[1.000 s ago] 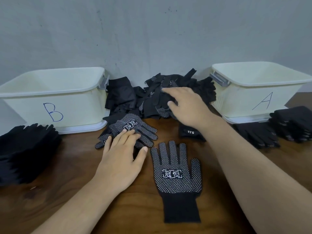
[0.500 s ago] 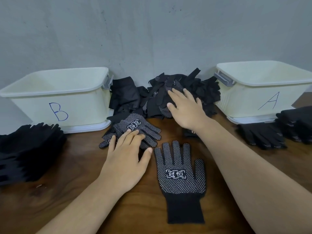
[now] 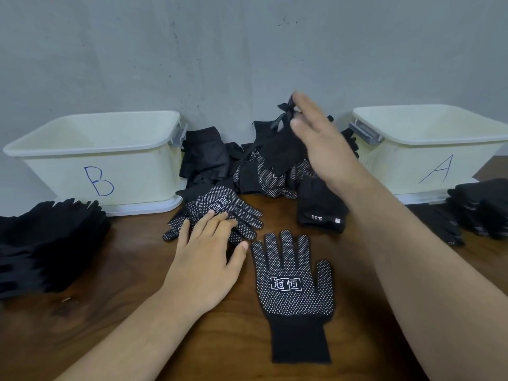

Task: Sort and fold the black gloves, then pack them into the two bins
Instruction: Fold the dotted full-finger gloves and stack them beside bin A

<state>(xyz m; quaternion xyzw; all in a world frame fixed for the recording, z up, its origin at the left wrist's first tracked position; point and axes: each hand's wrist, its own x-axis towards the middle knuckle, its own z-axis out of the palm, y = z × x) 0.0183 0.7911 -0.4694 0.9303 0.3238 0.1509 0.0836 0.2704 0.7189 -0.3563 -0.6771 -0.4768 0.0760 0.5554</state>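
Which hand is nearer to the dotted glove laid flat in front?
Left. The left hand rests beside the flat dotted glove, thumb close to its edge; the right hand pinches a plain black glove above the pile behind it.

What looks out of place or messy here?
Nothing is damaged or spilled. Only the unsorted heap between bin B and bin A is tangled, with gloves lying crosswise. The right hand pinches a plain glove above it, blurred. The left hand rests flat on dotted gloves.
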